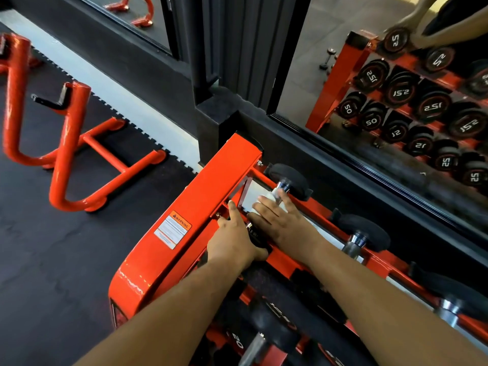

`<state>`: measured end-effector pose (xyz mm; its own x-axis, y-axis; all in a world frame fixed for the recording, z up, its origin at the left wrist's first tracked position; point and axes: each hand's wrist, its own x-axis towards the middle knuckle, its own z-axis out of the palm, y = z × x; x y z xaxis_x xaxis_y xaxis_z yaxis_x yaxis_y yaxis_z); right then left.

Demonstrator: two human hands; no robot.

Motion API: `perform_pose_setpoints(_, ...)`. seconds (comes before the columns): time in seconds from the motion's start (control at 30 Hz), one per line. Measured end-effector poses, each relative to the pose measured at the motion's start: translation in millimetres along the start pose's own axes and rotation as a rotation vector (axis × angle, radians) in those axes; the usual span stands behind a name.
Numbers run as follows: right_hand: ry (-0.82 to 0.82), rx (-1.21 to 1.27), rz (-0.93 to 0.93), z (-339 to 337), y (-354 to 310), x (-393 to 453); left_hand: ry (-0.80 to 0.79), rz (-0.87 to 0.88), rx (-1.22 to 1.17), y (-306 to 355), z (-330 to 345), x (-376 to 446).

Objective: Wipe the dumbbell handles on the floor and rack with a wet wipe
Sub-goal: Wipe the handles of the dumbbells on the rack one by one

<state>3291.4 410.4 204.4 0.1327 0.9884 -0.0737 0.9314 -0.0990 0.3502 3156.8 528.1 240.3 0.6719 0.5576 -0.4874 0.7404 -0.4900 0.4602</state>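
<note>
An orange dumbbell rack [211, 186] stands against a mirrored wall. On its top tier, at the left end, lies a black dumbbell with a chrome handle [282, 188]. My right hand [280, 220] lies over that handle with straight fingers pressing a white wet wipe [268, 197] onto it. My left hand [235, 241] grips the near head of the same dumbbell [254, 237], thumb up along the rack's bracket. More dumbbells sit to the right [361, 233] and on the lower tier [266, 336].
A curved orange tube frame [66, 143] stands on the black rubber floor [52, 260] to the left. The mirror [396, 83] reflects the loaded rack and my arms. A black pillar [232, 62] rises behind the rack's end.
</note>
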Motion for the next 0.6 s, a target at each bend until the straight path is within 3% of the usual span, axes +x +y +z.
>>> perform_pose_setpoints(0.23,-0.018,0.101,0.036,-18,0,44,0.001,-0.008,0.008,1,-1,0)
perform_pose_setpoints(0.43,0.136,-0.011,0.123,-3,-5,0,-0.004,-0.005,0.003,1,-1,-2)
perform_pose_setpoints(0.6,0.065,-0.058,0.231,-8,-8,20,-0.01,-0.012,-0.004,0,0,2)
